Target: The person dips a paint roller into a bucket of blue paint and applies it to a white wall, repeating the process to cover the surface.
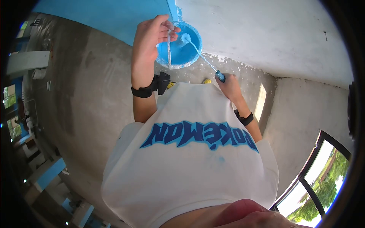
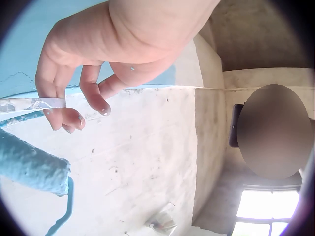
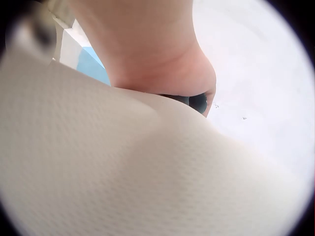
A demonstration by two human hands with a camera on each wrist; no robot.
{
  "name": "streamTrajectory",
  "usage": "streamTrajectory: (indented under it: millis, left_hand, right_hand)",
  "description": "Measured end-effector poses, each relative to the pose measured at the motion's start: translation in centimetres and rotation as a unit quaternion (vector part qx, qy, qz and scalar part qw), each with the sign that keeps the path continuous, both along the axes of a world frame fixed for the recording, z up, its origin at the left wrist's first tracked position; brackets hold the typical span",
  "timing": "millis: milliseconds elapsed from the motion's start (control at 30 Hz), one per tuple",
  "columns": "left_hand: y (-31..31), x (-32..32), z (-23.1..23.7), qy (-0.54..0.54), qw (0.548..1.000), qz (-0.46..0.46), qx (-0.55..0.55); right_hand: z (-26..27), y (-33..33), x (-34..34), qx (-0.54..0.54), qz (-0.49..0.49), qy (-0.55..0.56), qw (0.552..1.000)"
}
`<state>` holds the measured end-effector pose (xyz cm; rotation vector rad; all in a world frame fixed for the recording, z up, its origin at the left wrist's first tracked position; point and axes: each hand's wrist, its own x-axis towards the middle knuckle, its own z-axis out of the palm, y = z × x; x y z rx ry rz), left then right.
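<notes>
The left hand (image 1: pixel 148 43) has its fingers curled round the paint-spotted white handle (image 1: pixel 169 51) of a blue bucket (image 1: pixel 181 57). In the left wrist view this handle (image 2: pixel 37 103) passes between the bent fingers. Blue paint coats the bucket's inside. Down at the right, the right hand (image 1: pixel 230 87) grips the dark blue-green grip of a paint roller (image 1: pixel 185 39), whose thin rod slants up to a paint-covered head that overlaps the bucket. The roller head (image 2: pixel 34 162) shows thick blue paint in the left wrist view. A white shirt hides much of the right hand in its wrist view.
A wall (image 1: pixel 266 34), blue at left and whitish at right, rises just behind the bucket. Paint spots dot the grey floor (image 1: pixel 99 83) near its foot. A dark-framed window (image 1: pixel 319 178) stands at lower right. The person's yellow shoes (image 1: pixel 207 81) are close to the bucket.
</notes>
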<state>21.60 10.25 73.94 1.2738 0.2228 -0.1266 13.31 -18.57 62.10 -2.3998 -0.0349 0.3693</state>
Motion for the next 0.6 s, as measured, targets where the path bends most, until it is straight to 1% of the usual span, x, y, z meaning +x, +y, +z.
streamTrajectory:
  millis: [67, 133, 267, 333, 433, 533, 600]
  left_hand:
    - [-0.01, 0.15, 0.02, 0.001, 1.0, -0.005, -0.001]
    - [-0.09, 0.22, -0.19, -0.002, 1.0, 0.001, 0.015]
    - [0.13, 0.23, 0.13, 0.011, 1.0, -0.008, 0.01]
    - [0.17, 0.16, 0.44, 0.007, 1.0, -0.018, 0.001]
    - [-0.28, 0.27, 0.11, 0.001, 1.0, -0.007, 0.006]
    - [0.04, 0.37, -0.25, -0.004, 1.0, -0.004, -0.002]
    - [0.06, 0.28, 0.26, 0.004, 1.0, -0.018, -0.003]
  right_hand:
    - [0.01, -0.07, 0.13, -0.005, 0.009, -0.01, 1.0]
    - [0.42, -0.13, -0.08, 0.01, -0.012, -0.007, 1.0]
    - [0.05, 0.57, -0.44, 0.011, -0.031, 0.004, 0.999]
    - [-0.32, 0.62, -0.33, 0.009, -0.013, 0.003, 1.0]
    - [0.25, 0.07, -0.23, 0.028, -0.018, -0.015, 0.999]
    - [0.47, 0.08, -0.22, 0.019, -0.008, -0.005, 1.0]
    - [-0.42, 0.08, -0.1, 0.015, -0.006, 0.002, 1.0]
